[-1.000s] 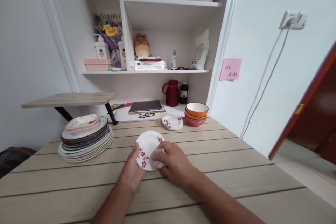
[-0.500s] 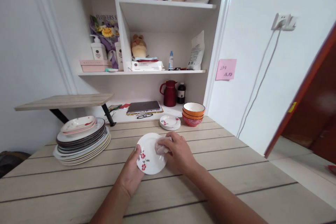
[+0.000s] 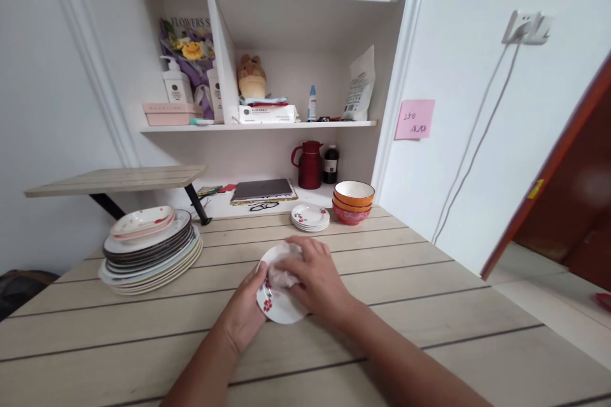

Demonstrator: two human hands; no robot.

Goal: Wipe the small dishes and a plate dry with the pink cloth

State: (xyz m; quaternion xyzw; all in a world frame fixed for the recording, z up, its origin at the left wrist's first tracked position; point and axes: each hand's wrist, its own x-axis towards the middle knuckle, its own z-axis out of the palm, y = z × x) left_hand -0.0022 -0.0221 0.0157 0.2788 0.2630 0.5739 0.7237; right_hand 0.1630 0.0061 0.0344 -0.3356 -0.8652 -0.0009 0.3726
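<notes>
A small white plate (image 3: 286,309) with red flowers is tilted up above the wooden table, held by its left edge. My left hand (image 3: 244,313) grips it, thumb on the face and the other fingers behind, mostly hidden. Against the plate's upper face my right hand (image 3: 316,273) presses a crumpled pale cloth or tissue (image 3: 282,275); its exact kind is unclear. Beyond the hands sits a short stack of matching small plates (image 3: 310,216). Right beside that stack are nested bowls (image 3: 353,200), orange above and red-pink at the bottom.
At the left, a tall pile of plates and dishes (image 3: 150,254) stands partly under a raised wooden shelf (image 3: 119,179). Along the back are a closed laptop (image 3: 263,189), eyeglasses (image 3: 263,206), a red jug (image 3: 310,165) and a dark bottle (image 3: 330,164). A wall rises at the right.
My right hand has slid the cloth leftward across the plate, covering more of its middle. Both hands and the plate have shifted slightly right; the camera view has tilted a little downward.
</notes>
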